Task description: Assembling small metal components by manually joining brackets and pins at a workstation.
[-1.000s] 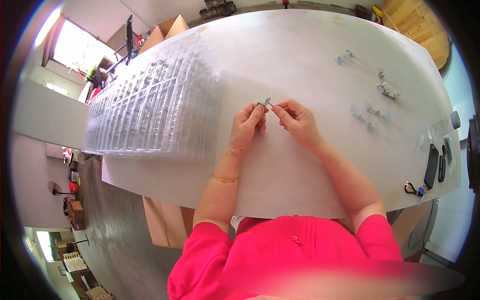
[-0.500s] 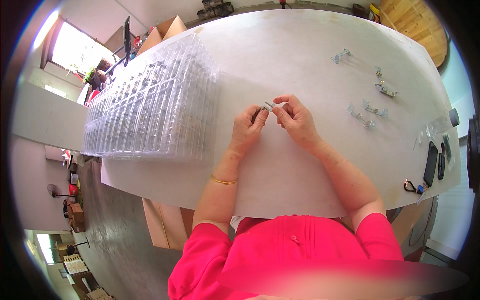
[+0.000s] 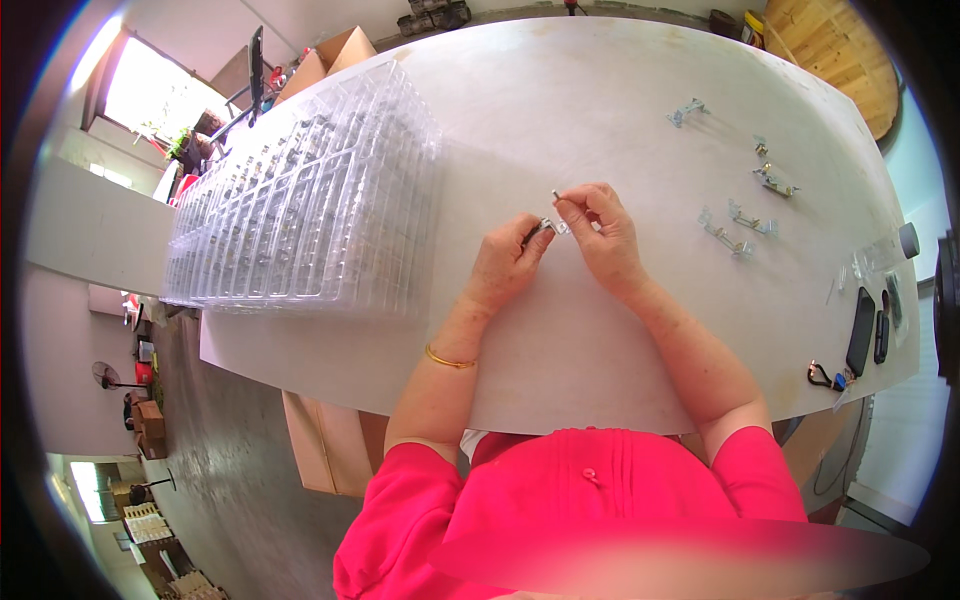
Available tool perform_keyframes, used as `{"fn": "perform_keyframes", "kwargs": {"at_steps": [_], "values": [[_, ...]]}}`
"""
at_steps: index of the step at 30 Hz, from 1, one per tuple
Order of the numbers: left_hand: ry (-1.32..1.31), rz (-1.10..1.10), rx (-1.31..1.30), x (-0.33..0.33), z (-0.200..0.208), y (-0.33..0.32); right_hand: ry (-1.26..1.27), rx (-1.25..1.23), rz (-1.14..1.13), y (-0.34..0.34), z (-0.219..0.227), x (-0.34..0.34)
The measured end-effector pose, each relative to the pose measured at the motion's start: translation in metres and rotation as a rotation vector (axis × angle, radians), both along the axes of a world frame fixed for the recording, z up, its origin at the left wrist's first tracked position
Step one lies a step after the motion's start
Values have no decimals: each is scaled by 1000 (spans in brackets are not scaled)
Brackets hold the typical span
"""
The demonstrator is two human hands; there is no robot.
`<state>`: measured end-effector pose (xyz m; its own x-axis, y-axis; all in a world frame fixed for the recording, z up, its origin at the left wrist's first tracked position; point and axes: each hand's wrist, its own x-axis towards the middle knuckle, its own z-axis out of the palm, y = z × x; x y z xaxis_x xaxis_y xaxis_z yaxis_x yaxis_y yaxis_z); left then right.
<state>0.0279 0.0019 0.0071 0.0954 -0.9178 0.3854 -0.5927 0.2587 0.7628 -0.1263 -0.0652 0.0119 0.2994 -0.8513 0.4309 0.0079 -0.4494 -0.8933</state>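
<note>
Over the middle of the table [image 3: 560,360], my left hand [image 3: 505,265] pinches a small silvery metal fitting [image 3: 545,226] between thumb and fingers; most of it is hidden in the grip. Close to its right, my right hand [image 3: 608,240] is closed on a short metal pin [image 3: 556,195], whose end sticks up past the thumb. A small, pale piece of metal [image 3: 562,229] shows between the two hands, and I cannot tell which hand it belongs to. On the right lie loose metal brackets, among them a far one [image 3: 687,112] and a nearer one [image 3: 725,233].
A tall stack of clear plastic trays [image 3: 300,210] filled with small parts stands left of my hands. Along the right edge lie a black case [image 3: 860,332], a black-handled tool [image 3: 826,375] and a clear plastic bag [image 3: 880,255]. An open cardboard box [image 3: 345,50] stands behind the trays.
Both hands have shifted slightly to the right. The pin in my right hand now points upward, apart from the fitting in my left hand; before, the fingertips met around the parts.
</note>
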Motion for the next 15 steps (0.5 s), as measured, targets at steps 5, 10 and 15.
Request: {"fn": "perform_keyframes", "kwargs": {"at_steps": [5, 10, 15], "values": [[775, 13, 345, 10, 13, -2, -126, 347, 86, -5, 3, -4], [927, -29, 309, 17, 9, -3, 52, 406, 164, -2, -2, -3], [895, -43, 325, 14, 10, -3, 76, 418, 158, 0, 0, -3]]}}
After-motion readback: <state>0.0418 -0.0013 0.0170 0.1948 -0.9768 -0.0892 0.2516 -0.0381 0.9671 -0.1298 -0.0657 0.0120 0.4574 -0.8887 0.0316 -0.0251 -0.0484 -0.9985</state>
